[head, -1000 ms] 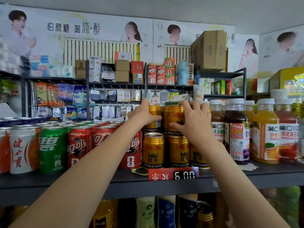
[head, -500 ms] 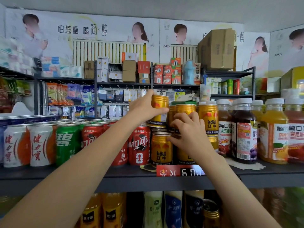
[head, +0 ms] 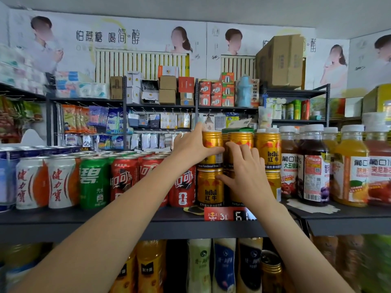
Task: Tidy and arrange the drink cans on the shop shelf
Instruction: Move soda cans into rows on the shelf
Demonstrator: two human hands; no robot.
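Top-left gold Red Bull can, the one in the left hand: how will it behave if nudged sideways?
The top gold can probably tips easily: it stands stacked on the lower gold can, on a narrow base. Its glossy metal wall looks slippery. Likely stiff and, if full, heavy for its size. The left hand grips it, which steadies it.

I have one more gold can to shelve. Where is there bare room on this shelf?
Only the front lip of the shelf below the white cans, and around the paper under the juice bottles. The can rows stand packed.

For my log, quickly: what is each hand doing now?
Left hand: grips top-left gold can.
Right hand: fingers spread on the gold cans.
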